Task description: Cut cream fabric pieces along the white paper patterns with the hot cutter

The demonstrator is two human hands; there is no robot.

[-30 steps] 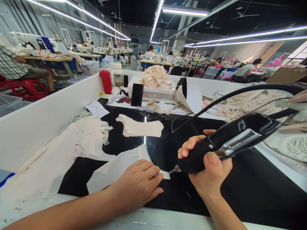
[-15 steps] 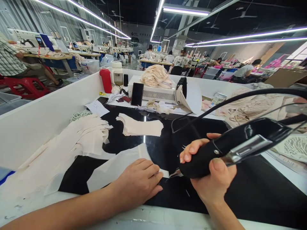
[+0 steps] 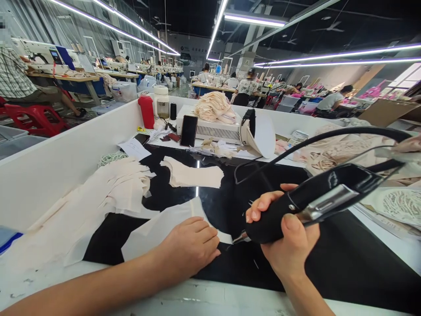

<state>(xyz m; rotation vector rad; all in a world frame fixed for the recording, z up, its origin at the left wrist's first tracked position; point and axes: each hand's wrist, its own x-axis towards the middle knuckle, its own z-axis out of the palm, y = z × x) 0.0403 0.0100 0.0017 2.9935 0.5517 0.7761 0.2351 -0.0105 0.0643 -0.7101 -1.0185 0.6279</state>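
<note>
My left hand [image 3: 189,248] lies over a thin white fabric piece [image 3: 156,232] on the black work surface [image 3: 348,263]. Its fingers are bent and close together, holding the fabric's narrow right end, which pokes out past the fingertips. In my right hand [image 3: 291,245] is a black corded hot knife [image 3: 272,226] with a silver lever along its side; the fingers wrap around its body. The metal tip [image 3: 241,238] points left and meets the end of the fabric strip. Beyond my hands lies a stack of cream fabric pieces [image 3: 194,172].
Pale cut pieces [image 3: 88,197] spread over the left side. At the back stand a red bottle [image 3: 146,112], a phone [image 3: 188,131], a white box [image 3: 217,131] bearing cloth, and a white visor [image 3: 265,136]. The black cable [image 3: 312,138] arches on the right. White walls [image 3: 66,166] edge the table.
My left hand has shifted slightly left, baring a little more of the strip's end. The hot knife's tip stays at that end, while its rear has swung slightly left.
</note>
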